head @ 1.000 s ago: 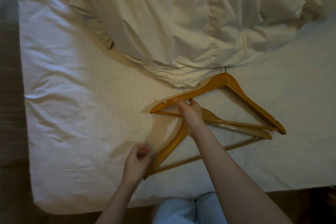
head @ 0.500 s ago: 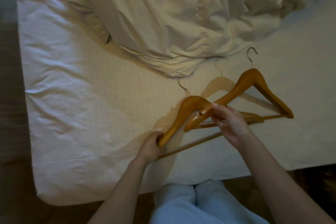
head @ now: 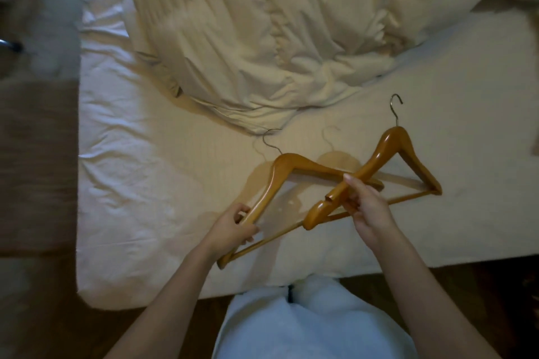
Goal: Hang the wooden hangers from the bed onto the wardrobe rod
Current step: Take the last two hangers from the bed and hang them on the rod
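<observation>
Head view has the left hanger (head: 271, 189) and right hanger (head: 376, 160) crossing just above the bed (head: 140, 183), hooks (head: 396, 105) aimed away toward the duvet (head: 262, 38), left hand (head: 230, 227) wrapped round the first's lower arm, right hand (head: 369, 210) pinching the second's, each nearest its own.

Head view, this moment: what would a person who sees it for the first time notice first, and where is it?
At the centre, the left hand grips the left wooden hanger by its shoulder, and the right hand holds the right wooden hanger. The two hangers overlap between the hands. Behind them, a crumpled cream duvet lies heaped on the far part of the white bed sheet.
</observation>
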